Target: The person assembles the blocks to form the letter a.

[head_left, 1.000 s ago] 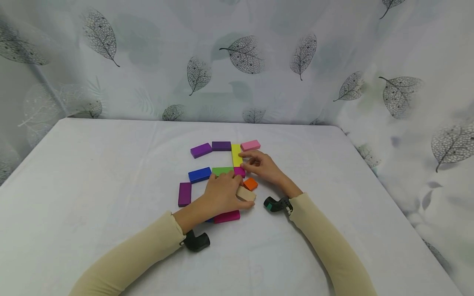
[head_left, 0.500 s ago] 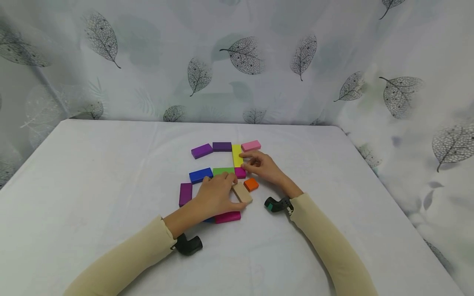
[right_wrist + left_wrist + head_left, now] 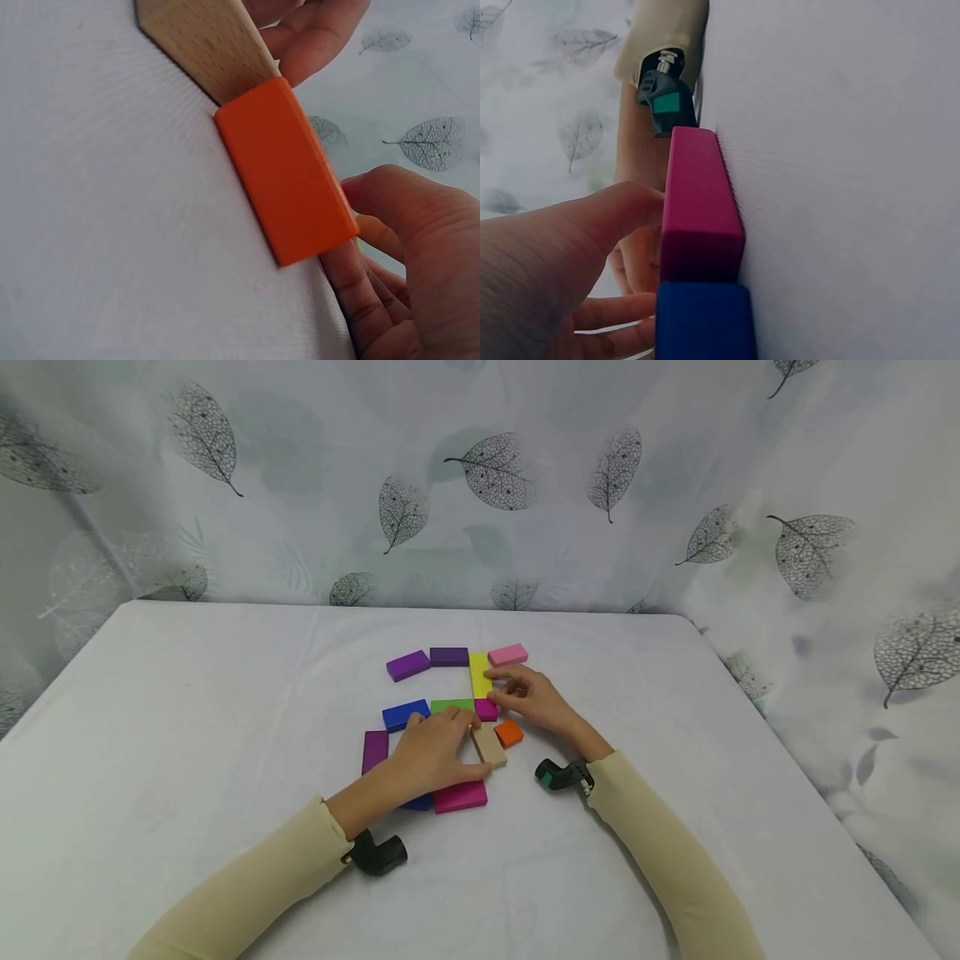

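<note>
Thumb and fingers of my left hand (image 3: 435,753) pinch a plain wooden block (image 3: 491,747) at its two ends, low over the table. Beside that block lies an orange block (image 3: 510,733), close up in the right wrist view. My right hand (image 3: 536,700) has its fingertips against the right side of a yellow block (image 3: 479,673), just above a small magenta block (image 3: 487,711). A green block (image 3: 452,704) is partly covered by the left fingers. Below the left hand lie a long magenta block (image 3: 697,187) and a dark blue block (image 3: 705,319).
Other blocks lie around on the white table (image 3: 225,710): purple (image 3: 408,666), dark purple (image 3: 449,657), pink (image 3: 507,654), blue (image 3: 403,716) and plum (image 3: 375,747). A leaf-print cloth (image 3: 300,485) hangs behind.
The wooden block has turned and slid left, coming upright beside the orange block. My left hand has shifted slightly left with it. My right hand stays in place.
</note>
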The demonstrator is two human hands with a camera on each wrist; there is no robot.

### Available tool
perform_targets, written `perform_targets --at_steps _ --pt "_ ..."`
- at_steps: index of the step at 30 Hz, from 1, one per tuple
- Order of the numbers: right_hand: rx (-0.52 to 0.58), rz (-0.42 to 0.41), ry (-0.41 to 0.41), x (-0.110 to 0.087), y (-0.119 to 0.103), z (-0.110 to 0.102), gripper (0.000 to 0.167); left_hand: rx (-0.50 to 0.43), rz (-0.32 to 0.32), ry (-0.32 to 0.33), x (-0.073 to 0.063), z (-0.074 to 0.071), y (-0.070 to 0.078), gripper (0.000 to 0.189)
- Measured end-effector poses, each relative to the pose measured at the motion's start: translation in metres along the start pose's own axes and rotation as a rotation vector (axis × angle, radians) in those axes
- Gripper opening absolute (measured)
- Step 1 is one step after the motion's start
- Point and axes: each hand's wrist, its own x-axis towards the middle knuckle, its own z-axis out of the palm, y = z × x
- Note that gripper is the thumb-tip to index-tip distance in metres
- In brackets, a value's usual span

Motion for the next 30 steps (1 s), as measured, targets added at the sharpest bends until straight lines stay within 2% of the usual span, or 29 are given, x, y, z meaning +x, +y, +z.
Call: perform_targets --at_steps 20,30 --pt "0.002 0.012 -0.007 0.0018 0.0012 -0.0004 0.039 -0.081 0.110 -0.008 0.0043 0.0026 -0.0073 0.050" --pt "0.009 0.014 -0.005 0.0018 0.0025 0.0004 0.041 -0.059 0.140 -0.008 0.0078 0.0043 -0.0060 0.050"
